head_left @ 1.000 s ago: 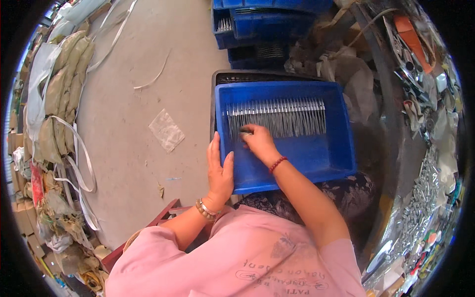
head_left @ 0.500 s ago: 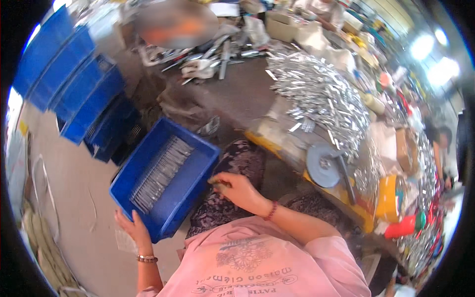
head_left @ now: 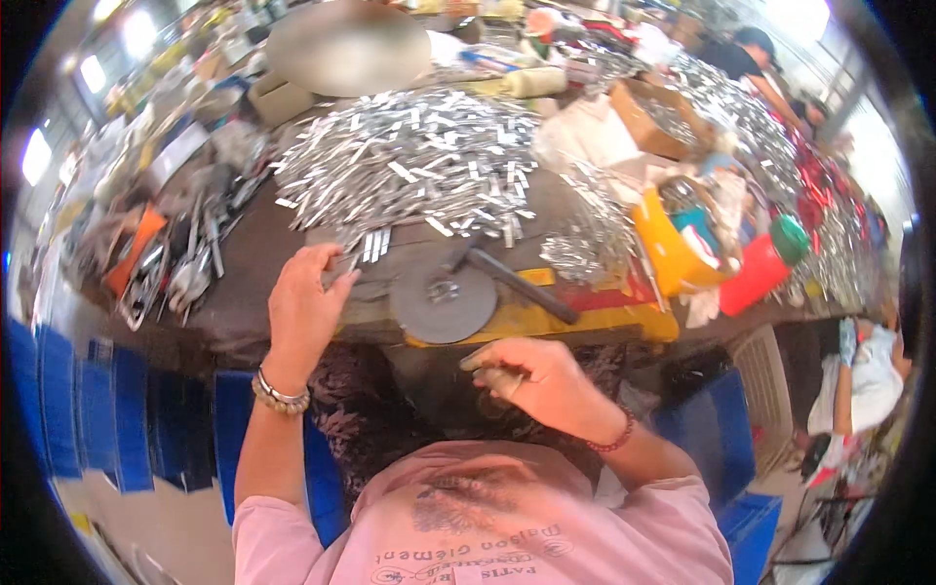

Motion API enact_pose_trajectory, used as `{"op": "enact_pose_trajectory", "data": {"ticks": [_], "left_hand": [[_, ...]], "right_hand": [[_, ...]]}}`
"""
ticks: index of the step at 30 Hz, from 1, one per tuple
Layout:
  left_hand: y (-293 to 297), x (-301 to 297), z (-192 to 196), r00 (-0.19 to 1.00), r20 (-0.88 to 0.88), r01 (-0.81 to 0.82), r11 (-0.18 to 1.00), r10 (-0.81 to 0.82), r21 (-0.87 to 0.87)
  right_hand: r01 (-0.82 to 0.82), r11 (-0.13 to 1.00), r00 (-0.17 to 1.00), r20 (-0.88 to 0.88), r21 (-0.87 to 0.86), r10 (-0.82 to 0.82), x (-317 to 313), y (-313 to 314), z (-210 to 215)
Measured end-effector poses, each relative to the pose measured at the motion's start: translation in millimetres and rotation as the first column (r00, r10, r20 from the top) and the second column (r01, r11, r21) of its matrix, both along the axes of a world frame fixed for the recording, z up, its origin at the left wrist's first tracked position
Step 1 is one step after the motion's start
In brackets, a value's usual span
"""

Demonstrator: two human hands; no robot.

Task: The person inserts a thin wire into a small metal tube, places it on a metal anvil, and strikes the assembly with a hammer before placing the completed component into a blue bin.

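My left hand (head_left: pixel 307 297) is at the table edge. Its thumb stands apart from the fingers, and the fingertips reach beside a few slim metal strips (head_left: pixel 375 244) at the front of a large heap of shiny metal pieces (head_left: pixel 409 161). I cannot see anything held in it. My right hand (head_left: pixel 541 380) is over my lap with thumb and fingers pinched together; what is between them, if anything, is too small to make out. Between the hands, on the table, lies a round grey metal disc (head_left: pixel 439 307). A dark hammer-like tool (head_left: pixel 526 288) lies at its right edge.
Right of the heap are a smaller metal pile (head_left: pixel 580 255), a cut-open yellow container (head_left: pixel 673 239), a red bottle with a green cap (head_left: pixel 765 273) and a cardboard box (head_left: pixel 653 122). Blue bins (head_left: pixel 88 409) stand lower left. Another person (head_left: pixel 746 63) sits far right.
My view has swung right from the blue bin to the table. My left hand has left the bin's side and moved up to the metal strips. The right hand remains pinched over my lap.
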State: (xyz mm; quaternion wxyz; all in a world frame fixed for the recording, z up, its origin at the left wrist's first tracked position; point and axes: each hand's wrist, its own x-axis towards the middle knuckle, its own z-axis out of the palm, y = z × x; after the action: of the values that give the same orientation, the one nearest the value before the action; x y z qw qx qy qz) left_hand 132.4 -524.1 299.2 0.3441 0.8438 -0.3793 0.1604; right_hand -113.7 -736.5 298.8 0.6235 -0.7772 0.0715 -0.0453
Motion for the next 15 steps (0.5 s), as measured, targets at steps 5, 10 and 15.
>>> {"op": "enact_pose_trajectory", "data": {"ticks": [5,10,15], "left_hand": [[-12,26,-17,0.967,-0.253,0.017,0.984,0.028,0.176],[-12,10,-3,0.654,-0.723,-0.083,0.929,-0.222,-0.360],[-26,-27,3,0.516,-0.784,0.004,0.916,-0.345,-0.401]], "right_hand": [[0.471,0.690,0.881,0.259,-0.550,-0.396,-27,-93,18],[0.479,0.374,0.829,0.270,-0.794,-0.489,-10,-162,15],[0.427,0.212,0.845,0.305,-0.879,-0.440,49,-183,-2]]}}
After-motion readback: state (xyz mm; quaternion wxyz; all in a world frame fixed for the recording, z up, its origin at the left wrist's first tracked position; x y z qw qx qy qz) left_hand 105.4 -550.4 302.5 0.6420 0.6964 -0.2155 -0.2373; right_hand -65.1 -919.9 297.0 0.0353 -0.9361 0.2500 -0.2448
